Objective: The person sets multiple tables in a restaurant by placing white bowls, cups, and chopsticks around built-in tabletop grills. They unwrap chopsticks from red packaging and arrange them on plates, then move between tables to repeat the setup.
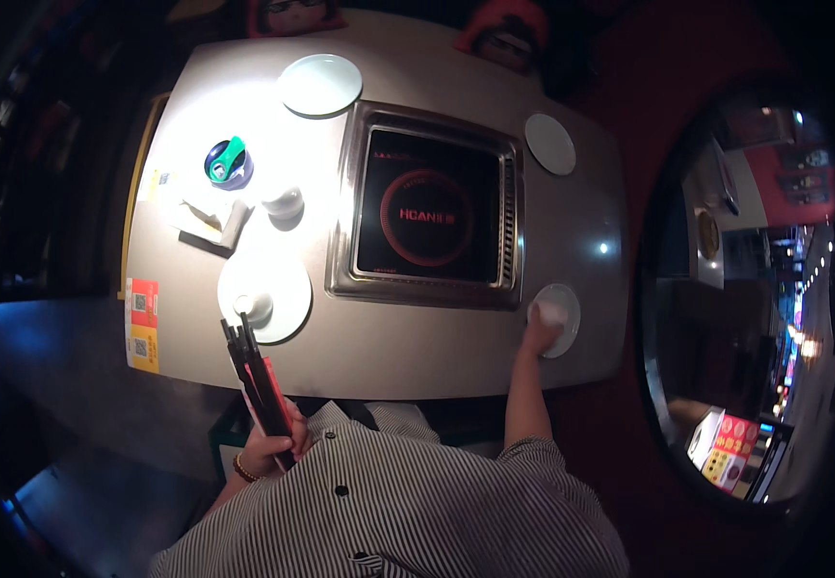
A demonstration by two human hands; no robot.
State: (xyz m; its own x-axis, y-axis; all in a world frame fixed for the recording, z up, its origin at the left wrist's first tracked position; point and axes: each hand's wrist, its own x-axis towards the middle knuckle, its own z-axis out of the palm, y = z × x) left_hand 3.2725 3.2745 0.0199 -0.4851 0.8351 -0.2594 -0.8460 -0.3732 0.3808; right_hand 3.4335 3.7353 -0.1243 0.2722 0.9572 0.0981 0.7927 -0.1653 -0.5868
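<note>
My left hand (273,441), with a beaded bracelet at the wrist, grips a bundle of dark chopsticks (260,390) and something flat and red. The tips of the chopsticks point up toward a white plate (291,274) at the table's near left, which carries a small white cup (257,307). On the right, my right hand (544,336) is closed around a white cup (552,313), somewhat blurred, over another white plate (569,336). Whether this cup touches the plate is hard to tell.
A black induction cooktop (432,209) in a steel frame is set into the table (417,354). Further plates lie at the far left (320,85) and far right (550,144). A tissue box (212,220), a white cup (282,201) and a dark round container (226,165) stand left.
</note>
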